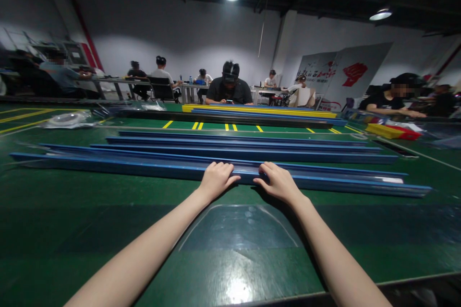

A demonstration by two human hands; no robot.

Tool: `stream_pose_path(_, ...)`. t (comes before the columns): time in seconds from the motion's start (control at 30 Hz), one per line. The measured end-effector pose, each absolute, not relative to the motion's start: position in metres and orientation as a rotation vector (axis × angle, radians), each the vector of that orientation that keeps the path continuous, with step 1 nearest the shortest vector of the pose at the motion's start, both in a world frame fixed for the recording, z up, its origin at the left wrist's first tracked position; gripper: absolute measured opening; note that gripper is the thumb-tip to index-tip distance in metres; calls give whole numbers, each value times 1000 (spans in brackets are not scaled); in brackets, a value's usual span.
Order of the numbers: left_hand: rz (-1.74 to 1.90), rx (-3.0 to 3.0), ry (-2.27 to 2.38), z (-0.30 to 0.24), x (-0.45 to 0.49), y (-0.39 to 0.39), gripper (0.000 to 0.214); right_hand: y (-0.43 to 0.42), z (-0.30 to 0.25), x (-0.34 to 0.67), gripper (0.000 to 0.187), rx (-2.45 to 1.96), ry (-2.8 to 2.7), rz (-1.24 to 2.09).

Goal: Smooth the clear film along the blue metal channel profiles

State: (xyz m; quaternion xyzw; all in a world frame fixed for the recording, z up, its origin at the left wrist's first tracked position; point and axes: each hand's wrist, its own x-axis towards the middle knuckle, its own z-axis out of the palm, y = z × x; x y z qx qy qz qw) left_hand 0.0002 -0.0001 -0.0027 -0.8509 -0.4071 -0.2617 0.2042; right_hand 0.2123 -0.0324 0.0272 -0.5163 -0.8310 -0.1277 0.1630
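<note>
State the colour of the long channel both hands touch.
Blue; the channel shows in the head view.

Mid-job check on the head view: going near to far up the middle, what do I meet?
Transparent sheet → nearest blue channel → more blue channels → black rail → yellow rail → person in a dark shirt → back wall.

We can pass low over the near green tabletop (201,271), but the front blue channel (342,185) bars the way ahead.
</note>
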Motion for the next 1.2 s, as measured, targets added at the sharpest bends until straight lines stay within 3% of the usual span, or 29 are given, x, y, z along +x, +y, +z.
stream_pose_path(1.2, -733, -2461, -1150, -3, 0, 0, 36, -31, 26, 207, 30, -1507, -2415, -238)
